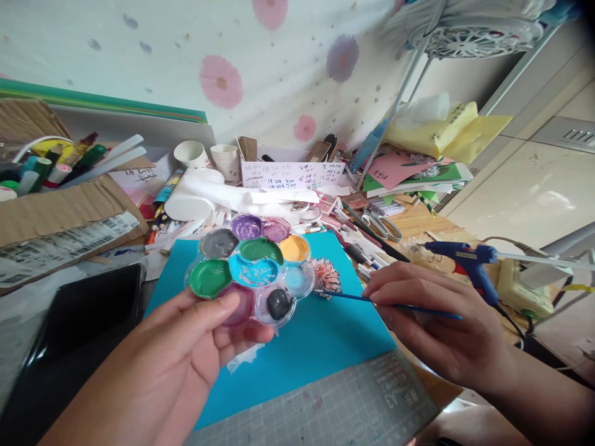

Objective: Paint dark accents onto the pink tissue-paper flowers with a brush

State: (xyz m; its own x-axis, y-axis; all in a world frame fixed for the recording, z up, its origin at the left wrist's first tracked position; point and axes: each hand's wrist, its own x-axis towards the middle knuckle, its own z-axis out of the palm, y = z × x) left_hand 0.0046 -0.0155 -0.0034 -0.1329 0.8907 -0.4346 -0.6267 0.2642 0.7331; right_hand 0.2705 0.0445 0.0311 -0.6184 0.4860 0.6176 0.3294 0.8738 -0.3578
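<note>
centrally, left hand [181, 347], fingers curled closed, holds flower-shaped clear-plastic palette [258, 293] | centre-right, right hand [441, 334], fingertips together, pinches slim blue paintbrush [344, 296]

A bare, slim-fingered left hand [183, 350] and an equally bare right hand [441, 337], both with uncovered forearms [543, 390].

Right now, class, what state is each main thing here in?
Palette: held, paint-filled
Paintbrush: held, slanting
Left hand: gripping palette
Right hand: gripping paintbrush
Pink piece: ruffled
Blue sheet: flat
Glue gun: unheld, power unclear
Black device: screen dark
Cup stack: nested
Scissors: unheld
</note>
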